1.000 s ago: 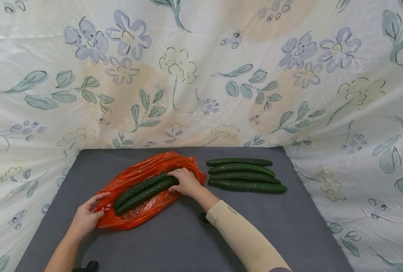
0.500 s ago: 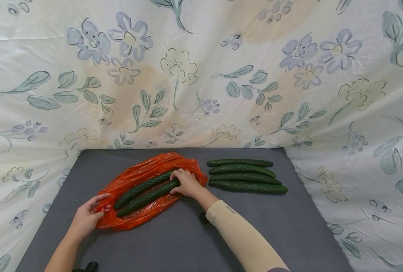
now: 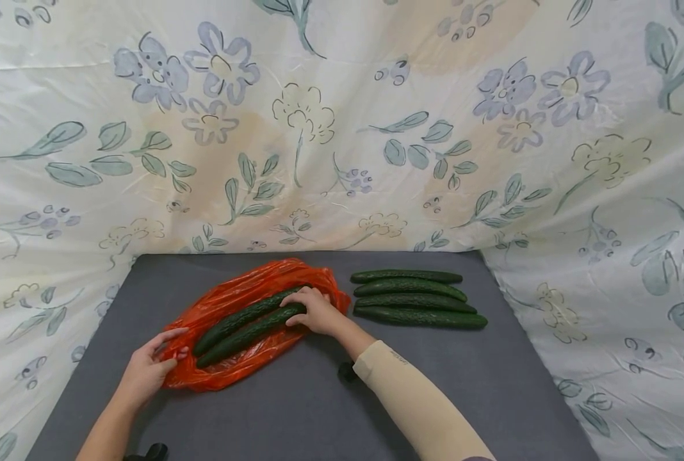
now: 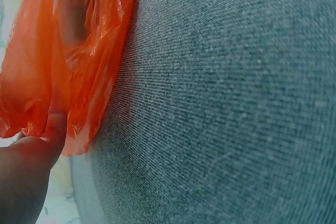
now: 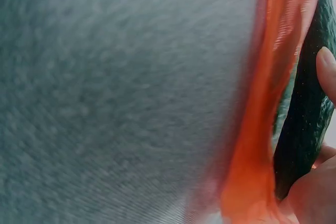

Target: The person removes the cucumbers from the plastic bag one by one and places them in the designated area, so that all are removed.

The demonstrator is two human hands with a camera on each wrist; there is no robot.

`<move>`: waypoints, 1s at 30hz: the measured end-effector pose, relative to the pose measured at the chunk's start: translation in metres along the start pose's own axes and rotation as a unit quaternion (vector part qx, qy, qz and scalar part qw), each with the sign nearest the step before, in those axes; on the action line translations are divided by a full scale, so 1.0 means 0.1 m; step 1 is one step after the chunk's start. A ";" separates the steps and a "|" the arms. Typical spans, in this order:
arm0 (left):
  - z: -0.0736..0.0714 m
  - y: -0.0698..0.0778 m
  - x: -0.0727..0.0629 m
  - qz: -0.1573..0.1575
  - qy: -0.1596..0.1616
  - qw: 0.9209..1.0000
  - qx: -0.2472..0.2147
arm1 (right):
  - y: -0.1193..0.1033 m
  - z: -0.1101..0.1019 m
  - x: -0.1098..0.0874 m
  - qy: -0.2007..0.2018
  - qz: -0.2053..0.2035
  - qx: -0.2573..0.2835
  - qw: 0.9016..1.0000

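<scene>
An orange-red plastic bag (image 3: pixel 255 278) lies spread on the dark grey table, with two dark green cucumbers inside its opening. My right hand (image 3: pixel 317 312) grips the nearer cucumber (image 3: pixel 244 339) by its right end. In the right wrist view, the thumb lies against the dark skin of this cucumber (image 5: pixel 304 114). The farther cucumber (image 3: pixel 241 317) lies beside it, its right end partly hidden by my fingers. At the bag's left end, my left hand (image 3: pixel 148 366) pinches the plastic edge. The left wrist view shows its thumb on the thin, crumpled bag (image 4: pixel 31 77).
Several more cucumbers (image 3: pixel 417 301) lie side by side in a stack of rows right of the bag. The grey table (image 3: pixel 296 410) ends at a flower-patterned cloth (image 3: pixel 342 160) at the back and sides.
My right hand and the nearer cucumber have shifted slightly right and then back left; the gap between the two bagged cucumbers widened, then narrowed. My left hand keeps its place on the bag.
</scene>
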State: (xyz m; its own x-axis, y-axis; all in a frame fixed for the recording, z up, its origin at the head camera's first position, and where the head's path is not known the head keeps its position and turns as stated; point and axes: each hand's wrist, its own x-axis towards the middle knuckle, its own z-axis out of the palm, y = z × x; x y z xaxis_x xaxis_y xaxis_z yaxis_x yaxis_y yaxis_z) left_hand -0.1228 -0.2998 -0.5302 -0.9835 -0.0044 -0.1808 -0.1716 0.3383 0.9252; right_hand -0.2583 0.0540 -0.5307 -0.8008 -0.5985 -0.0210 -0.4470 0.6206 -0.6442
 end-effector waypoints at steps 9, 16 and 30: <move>0.01 -0.01 -0.01 -0.008 0.004 1.000 0.015 | -0.09 -0.17 -0.14 0.019 -0.016 0.044 0.999; -0.01 0.00 -0.03 -0.013 -0.002 1.000 0.010 | -0.19 -0.36 -0.27 0.041 -0.037 0.073 0.996; -0.01 0.01 -0.03 -0.009 -0.002 1.000 -0.001 | -0.08 -0.82 -0.61 0.093 -0.044 0.080 0.991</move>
State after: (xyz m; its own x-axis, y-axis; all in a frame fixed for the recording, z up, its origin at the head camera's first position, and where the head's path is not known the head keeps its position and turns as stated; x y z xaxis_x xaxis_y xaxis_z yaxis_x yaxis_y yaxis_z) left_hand -0.1203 -0.3007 -0.5286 -0.9800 -0.0071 -0.1988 -0.1896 0.3373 0.9221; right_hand -0.2386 0.1271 -0.4610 -0.8273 -0.5345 0.1729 -0.4623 0.4728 -0.7502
